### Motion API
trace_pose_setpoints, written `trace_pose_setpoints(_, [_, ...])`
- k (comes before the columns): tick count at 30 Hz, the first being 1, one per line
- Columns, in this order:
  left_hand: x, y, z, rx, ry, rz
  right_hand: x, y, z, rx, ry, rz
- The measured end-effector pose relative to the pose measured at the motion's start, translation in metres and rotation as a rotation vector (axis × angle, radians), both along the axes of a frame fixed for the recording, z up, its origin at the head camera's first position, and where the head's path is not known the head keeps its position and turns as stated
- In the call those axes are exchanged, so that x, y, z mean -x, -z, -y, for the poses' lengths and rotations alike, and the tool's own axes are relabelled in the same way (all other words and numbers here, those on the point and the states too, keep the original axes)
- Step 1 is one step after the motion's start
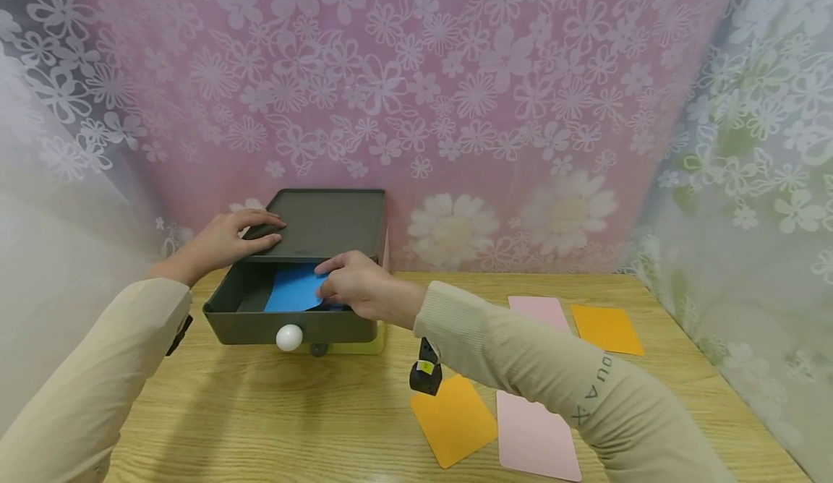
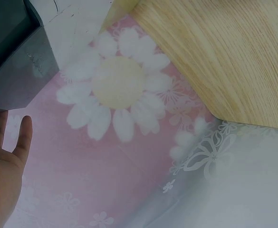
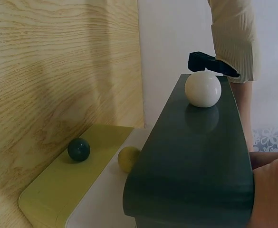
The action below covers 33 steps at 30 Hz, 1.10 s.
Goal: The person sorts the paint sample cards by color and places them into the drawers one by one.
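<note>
A small chest of drawers has a dark green top (image 1: pixel 325 219), and its upper drawer (image 1: pixel 286 329) is pulled out. My left hand (image 1: pixel 228 241) rests on the top's left edge with loosely extended fingers; in the left wrist view only part of that hand (image 2: pixel 5 175) shows, beside the dark box. Inside the open drawer a blue card (image 1: pixel 293 291) lies tilted. My right hand (image 1: pixel 358 284) reaches in over the drawer's right side and pinches the card's right edge. Some fingertips are hidden behind the card. A white knob (image 3: pixel 203 89) sticks out from the drawer front.
Below are a white drawer with a yellow knob (image 3: pixel 128 159) and a yellow drawer with a dark green knob (image 3: pixel 79 149). Orange cards (image 1: pixel 453 421) and pink cards (image 1: pixel 536 436) lie on the wooden table (image 1: pixel 260 425) at the right. A flowered curtain (image 1: pixel 416 107) hangs behind.
</note>
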<state>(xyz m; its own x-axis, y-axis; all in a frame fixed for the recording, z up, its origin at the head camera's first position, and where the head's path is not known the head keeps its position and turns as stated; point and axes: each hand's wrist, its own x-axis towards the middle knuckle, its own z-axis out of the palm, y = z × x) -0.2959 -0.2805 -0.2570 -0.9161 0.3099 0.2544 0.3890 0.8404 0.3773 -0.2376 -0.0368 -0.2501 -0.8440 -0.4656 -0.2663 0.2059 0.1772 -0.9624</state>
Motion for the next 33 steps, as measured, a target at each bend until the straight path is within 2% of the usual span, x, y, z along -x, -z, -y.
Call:
trace_pose_setpoints(14, [0.001, -0.001, 0.000, 0.008, -0.001, 0.015, -0.004, -0.007, -0.006, -0.097, -0.041, -0.045])
trace_pose_setpoints(18, [0.000, -0.001, 0.000, 0.012, -0.003, 0.017, -0.007, -0.009, -0.008, -0.095, -0.049, -0.038])
trace_pose_setpoints(23, [0.001, -0.001, 0.001, 0.017, -0.001, 0.002, -0.010, -0.012, -0.012, -0.023, -0.053, -0.051])
trace_pose_setpoints(28, [0.002, 0.000, 0.001, 0.018, 0.001, -0.011, -0.018, -0.013, -0.022, 0.119, -0.057, -0.075])
trace_pose_setpoints(33, [0.002, 0.001, 0.002, 0.017, 0.003, -0.013, -0.031, -0.012, -0.032, 0.273, -0.116, -0.037])
